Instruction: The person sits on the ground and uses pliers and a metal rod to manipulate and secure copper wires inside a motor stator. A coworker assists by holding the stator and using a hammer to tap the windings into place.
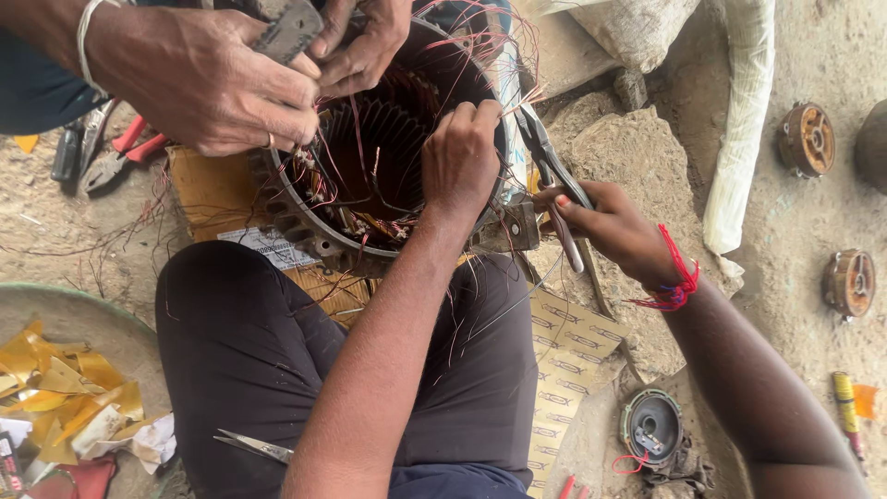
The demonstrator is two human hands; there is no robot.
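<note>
Head view: I'm watching my left hand (459, 157) pinching wires inside the motor shell (370, 148) on my lap, right hand (614, 226) gripping pliers (552, 176); loose red ends are probably leaving winding unfinished.

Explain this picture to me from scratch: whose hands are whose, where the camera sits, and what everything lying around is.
The camera sits on the person's head and looks down at their lap and hands. Their left hand reaches into a round metal motor stator, touching the thin red winding wires at its rim. Their right hand, with a red thread on the wrist, grips a pair of pliers beside the stator. The two hands at the top, a co-worker's hands, belong to someone opposite and grip the stator's far rim.

Around them on the dusty ground: scissors resting on the person's dark trousers, red-handled pliers at upper left, yellow paper scraps in a round pan, a small motor end cover at the bottom, and two rusty round motor parts at right.
</note>
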